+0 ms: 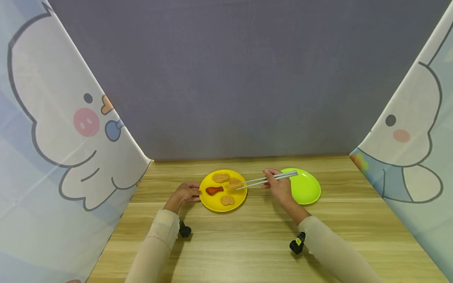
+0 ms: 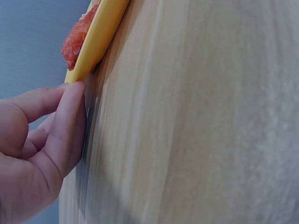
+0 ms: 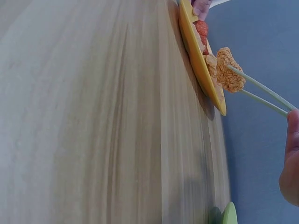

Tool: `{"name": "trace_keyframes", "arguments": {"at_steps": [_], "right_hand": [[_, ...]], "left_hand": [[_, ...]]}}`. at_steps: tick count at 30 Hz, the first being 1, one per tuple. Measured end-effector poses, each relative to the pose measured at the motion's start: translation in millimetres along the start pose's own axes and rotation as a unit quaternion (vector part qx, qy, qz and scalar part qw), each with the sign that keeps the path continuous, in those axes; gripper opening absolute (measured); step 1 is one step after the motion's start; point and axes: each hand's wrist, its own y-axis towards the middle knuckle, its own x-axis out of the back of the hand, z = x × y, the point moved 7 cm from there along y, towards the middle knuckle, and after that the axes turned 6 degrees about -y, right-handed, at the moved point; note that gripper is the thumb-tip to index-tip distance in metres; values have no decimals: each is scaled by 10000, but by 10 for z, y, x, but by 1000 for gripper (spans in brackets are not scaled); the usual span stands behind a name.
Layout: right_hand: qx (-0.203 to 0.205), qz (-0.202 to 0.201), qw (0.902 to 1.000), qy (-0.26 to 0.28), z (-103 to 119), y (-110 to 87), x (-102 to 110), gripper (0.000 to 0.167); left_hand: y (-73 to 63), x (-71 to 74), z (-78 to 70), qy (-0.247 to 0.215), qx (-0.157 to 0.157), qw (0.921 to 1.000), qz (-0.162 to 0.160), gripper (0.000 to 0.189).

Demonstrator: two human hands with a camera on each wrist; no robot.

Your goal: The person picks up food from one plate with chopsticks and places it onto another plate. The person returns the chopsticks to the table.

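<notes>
My left hand pinches the left rim of a yellow plate between thumb and fingers. A reddish-brown toy-like drumstick and several tan nugget-like pieces, one at the back and one at the front, lie on this plate. With my right hand I hold a pair of pale chopsticks pointing left over the plate's right side. Between their tips is a crumbly breaded chicken piece, which in the right wrist view shows above the plate's edge.
To the right stands a bright green plate, partly behind my right hand. Both plates are on a wood-grain table. A grey cloth wall closes the back, with cartoon-printed panels at both sides.
</notes>
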Motion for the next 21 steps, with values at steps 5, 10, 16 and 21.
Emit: {"name": "trace_keyframes", "arguments": {"at_steps": [5,10,16,21], "right_hand": [[-5,-63,10000,59,16,17,84,33],[84,-118,9998,137,19,35,172,35],[22,-222,9996,198,-3,30,304,36],[-63,-362,9989,286,6,31,465,31]], "left_hand": [[54,17,49,92,114,9996,-224,41],[72,13,54,84,84,9997,-208,43],[71,16,70,89,82,9998,-183,43],[67,15,67,63,60,9998,-150,43]]}}
